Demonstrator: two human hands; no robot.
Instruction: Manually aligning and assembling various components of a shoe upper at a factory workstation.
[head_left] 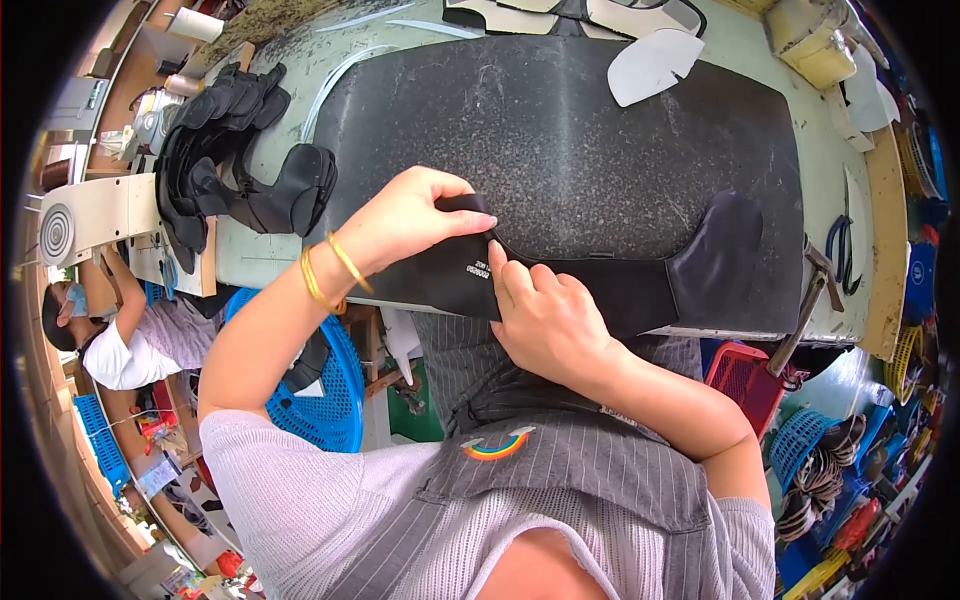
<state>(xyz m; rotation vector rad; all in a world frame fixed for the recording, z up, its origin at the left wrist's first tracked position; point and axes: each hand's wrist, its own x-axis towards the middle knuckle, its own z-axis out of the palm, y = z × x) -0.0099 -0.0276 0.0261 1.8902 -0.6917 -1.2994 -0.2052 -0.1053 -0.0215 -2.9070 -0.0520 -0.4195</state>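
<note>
A black shoe upper piece (622, 285) with small white print lies along the near edge of a worn black board (560, 130). Its right end widens into a smooth, shinier rounded part. My left hand (412, 215), with two yellow bangles at the wrist, pinches the folded upper edge of the piece between thumb and fingers. Just below it, my right hand (550, 315) rests on the piece, fingers bent and index fingertip at the same edge. Its thumb is partly hidden, close to the near edge. The two hands almost meet at the fold.
Stacked black shoe uppers (235, 165) stand left of the board. A white cut piece (655, 68) lies on its far right. At the right are a hammer (815, 285) and blue-handled scissors (846, 250). Below hang a blue basket (335, 385) and red basket (740, 385). Another person (140, 340) works at left.
</note>
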